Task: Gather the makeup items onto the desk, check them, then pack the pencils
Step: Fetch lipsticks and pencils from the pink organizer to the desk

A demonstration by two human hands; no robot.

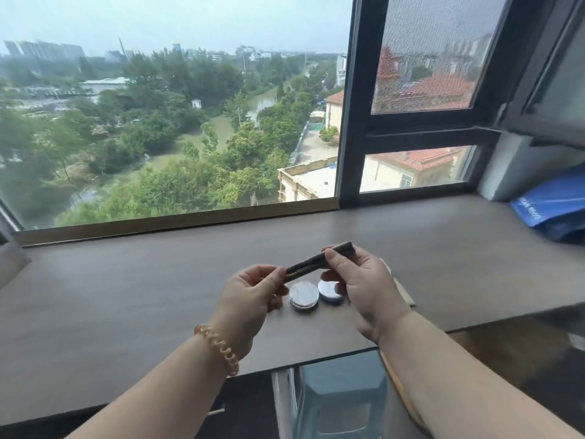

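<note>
Between the two hands, held above the table (142, 296), was a dark makeup pencil (308, 264), tilted so that its far end rose toward the right. The left hand (250, 293) pinched the pencil's lower end between thumb and fingertips, its other fingers curled. The right hand (364, 286) pinched the upper part, thumb on top and fingers curled underneath. Just below the pencil, between the hands, two round silver-lidded compacts (304, 296) (330, 291) sat side by side on the table, the right one partly hidden behind the right hand's fingers. A beaded bracelet (218, 348) circled the left wrist. Well off to the right of the right hand, a blue bag (554, 210) lay at the table's far corner, under the dark window frame (348, 122).
</note>
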